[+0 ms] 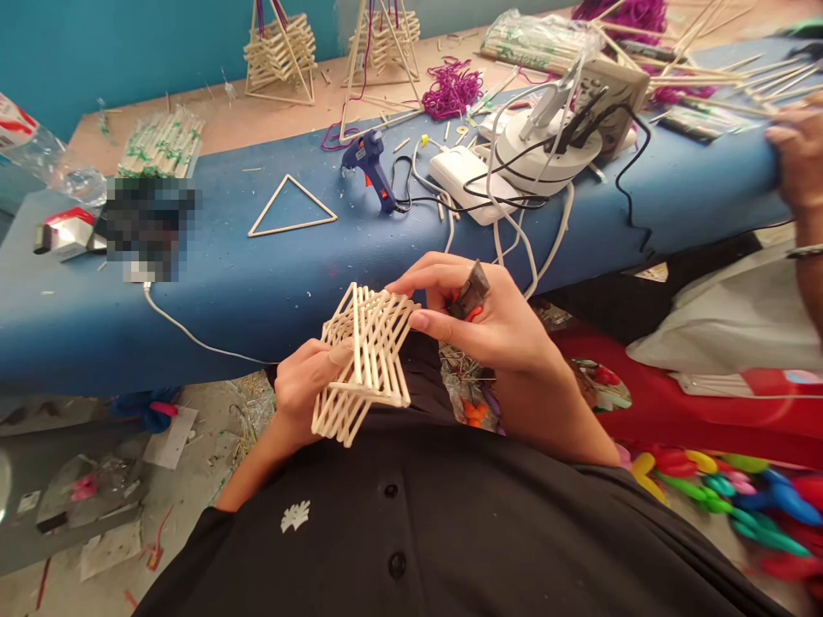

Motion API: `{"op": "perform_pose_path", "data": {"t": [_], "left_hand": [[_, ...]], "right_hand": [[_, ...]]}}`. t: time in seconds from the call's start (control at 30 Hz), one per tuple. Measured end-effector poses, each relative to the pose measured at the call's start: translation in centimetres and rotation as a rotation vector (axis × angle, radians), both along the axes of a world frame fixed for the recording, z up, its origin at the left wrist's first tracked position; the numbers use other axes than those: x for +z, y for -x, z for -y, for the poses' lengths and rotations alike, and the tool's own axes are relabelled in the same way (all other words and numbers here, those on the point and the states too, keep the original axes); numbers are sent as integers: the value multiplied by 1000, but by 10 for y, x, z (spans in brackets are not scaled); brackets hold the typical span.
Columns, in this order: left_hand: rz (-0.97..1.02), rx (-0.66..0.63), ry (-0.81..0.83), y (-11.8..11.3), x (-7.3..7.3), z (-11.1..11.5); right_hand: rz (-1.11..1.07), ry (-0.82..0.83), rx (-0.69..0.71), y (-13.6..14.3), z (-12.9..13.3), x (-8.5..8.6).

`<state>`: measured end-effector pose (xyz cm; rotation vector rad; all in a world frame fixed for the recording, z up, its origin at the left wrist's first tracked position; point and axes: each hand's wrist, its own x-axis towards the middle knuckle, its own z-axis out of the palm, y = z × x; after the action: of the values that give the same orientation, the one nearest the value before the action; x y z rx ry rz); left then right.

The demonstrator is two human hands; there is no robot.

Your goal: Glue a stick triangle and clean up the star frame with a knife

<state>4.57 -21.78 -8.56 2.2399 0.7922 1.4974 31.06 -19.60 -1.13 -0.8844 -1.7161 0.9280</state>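
A stacked lattice of thin wooden sticks is held in front of my body, just short of the table edge. My left hand grips its left side, thumb pressed on the sticks. At its upper right corner, my right hand pinches a stick end between thumb and fingers. A small dark, worn piece with some orange at its base sits at the right palm; its kind is unclear. On the table ahead lies a triangle of three sticks. A blue glue gun stands to its right.
White power strips and cables lie beyond my right hand. Purple yarn, stick bundles and finished stick pieces line the back. Another person's hand rests at the right edge. Balloons lie low right.
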Motion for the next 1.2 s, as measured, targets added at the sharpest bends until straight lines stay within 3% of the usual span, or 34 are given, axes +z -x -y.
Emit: {"op": "perform_pose_path", "data": {"t": [0.1, 0.53, 0.67, 0.87, 1.07, 1.2], "left_hand": [[-90, -7, -169, -3, 8, -2], [-191, 7, -177, -1, 10, -1], [-130, -60, 17, 0, 7, 1], [85, -48, 383, -4, -3, 10], [119, -108, 497, -1, 12, 0], [127, -210, 625, 3, 20, -5]], "right_hand": [[27, -32, -49, -1, -2, 5], [126, -86, -178, 1, -5, 3], [124, -31, -178, 1, -7, 1], [109, 5, -172, -1, -11, -5], [-6, 162, 1, -4, -8, -16], [64, 203, 45, -1, -7, -21]]}}
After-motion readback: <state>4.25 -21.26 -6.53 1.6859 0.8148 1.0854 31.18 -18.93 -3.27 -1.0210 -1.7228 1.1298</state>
